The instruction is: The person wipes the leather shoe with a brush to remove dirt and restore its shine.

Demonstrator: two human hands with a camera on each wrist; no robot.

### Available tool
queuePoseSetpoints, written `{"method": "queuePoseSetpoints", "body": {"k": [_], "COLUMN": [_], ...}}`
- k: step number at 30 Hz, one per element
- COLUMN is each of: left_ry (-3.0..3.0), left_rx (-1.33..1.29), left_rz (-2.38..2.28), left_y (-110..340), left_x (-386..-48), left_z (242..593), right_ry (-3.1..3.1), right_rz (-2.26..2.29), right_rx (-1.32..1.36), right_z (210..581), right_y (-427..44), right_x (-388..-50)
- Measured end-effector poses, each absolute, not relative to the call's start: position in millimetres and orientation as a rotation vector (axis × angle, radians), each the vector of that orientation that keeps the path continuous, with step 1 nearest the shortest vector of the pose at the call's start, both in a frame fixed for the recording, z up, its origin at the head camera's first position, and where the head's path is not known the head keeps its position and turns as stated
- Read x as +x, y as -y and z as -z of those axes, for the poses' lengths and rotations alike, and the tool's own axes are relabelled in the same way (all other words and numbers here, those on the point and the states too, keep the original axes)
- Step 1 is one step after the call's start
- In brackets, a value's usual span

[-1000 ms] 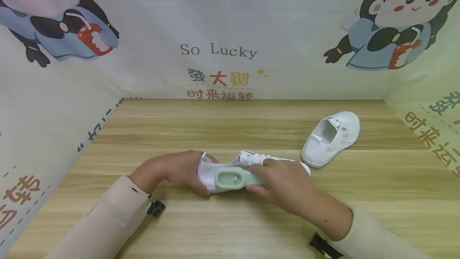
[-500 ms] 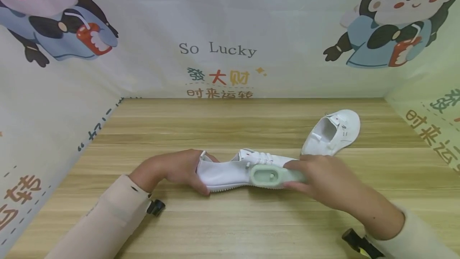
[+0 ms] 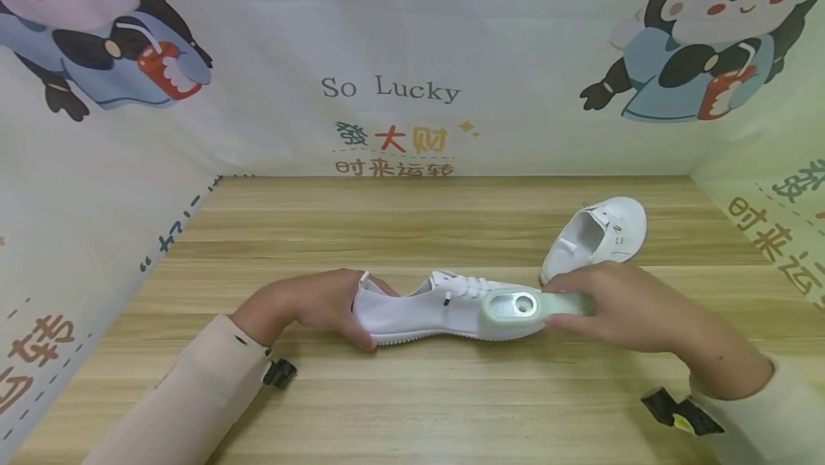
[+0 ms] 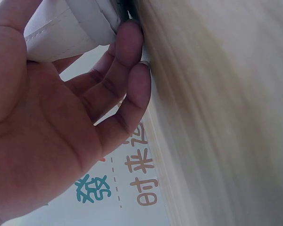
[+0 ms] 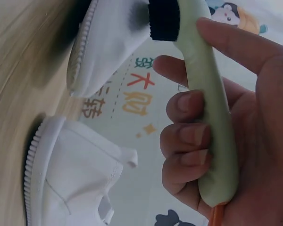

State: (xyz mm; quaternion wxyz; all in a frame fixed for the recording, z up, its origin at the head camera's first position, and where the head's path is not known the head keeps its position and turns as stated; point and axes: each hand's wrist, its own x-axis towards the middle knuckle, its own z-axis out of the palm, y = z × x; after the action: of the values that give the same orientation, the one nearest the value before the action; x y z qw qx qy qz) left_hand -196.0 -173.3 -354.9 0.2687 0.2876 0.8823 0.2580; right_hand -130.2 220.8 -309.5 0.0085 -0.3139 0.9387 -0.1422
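Observation:
A white lace-up shoe (image 3: 412,318) stands on its sole, toe to the right. My left hand (image 3: 329,304) grips its heel, thumb on the near side; in the left wrist view the palm (image 4: 42,122) shows beside the white heel (image 4: 70,30). My right hand (image 3: 619,307) holds a pale green brush (image 3: 509,305) by its handle, its head over the near side of the toe. In the right wrist view the fingers curl round the brush handle (image 5: 212,113), and dark bristles (image 5: 164,20) face the shoe (image 5: 108,42). Whether they touch it, I cannot tell.
A second white shoe (image 3: 596,236) lies behind my right hand, toe pointing away to the right. Wood-grain tabletop (image 3: 387,400) spreads around, walled at the back and sides by printed sheets (image 3: 399,35). Black devices sit at both wrists.
My right hand has slid the brush rightward along the shoe's near side, from close to the heel to the toe. The left hand and the gripped shoe have stayed in place.

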Motion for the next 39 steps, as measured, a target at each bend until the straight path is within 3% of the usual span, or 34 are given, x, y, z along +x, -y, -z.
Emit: {"method": "queuePoseSetpoints", "body": {"k": [22, 39], "left_ry": [-2.411, -2.388], "left_rx": [0.834, 0.825], "left_rz": [-0.695, -0.723], "left_y": [178.5, 178.3], "left_x": [-197.9, -198.0], "left_z": [355.8, 353.9], "right_ry": [-2.859, -2.829], "right_rz": [0.485, 0.512], "right_rx": [-0.619, -0.666], "right_z": [317.3, 323.3], "right_y": [-231.9, -224.7], "right_x": [-142.7, -137.7]}}
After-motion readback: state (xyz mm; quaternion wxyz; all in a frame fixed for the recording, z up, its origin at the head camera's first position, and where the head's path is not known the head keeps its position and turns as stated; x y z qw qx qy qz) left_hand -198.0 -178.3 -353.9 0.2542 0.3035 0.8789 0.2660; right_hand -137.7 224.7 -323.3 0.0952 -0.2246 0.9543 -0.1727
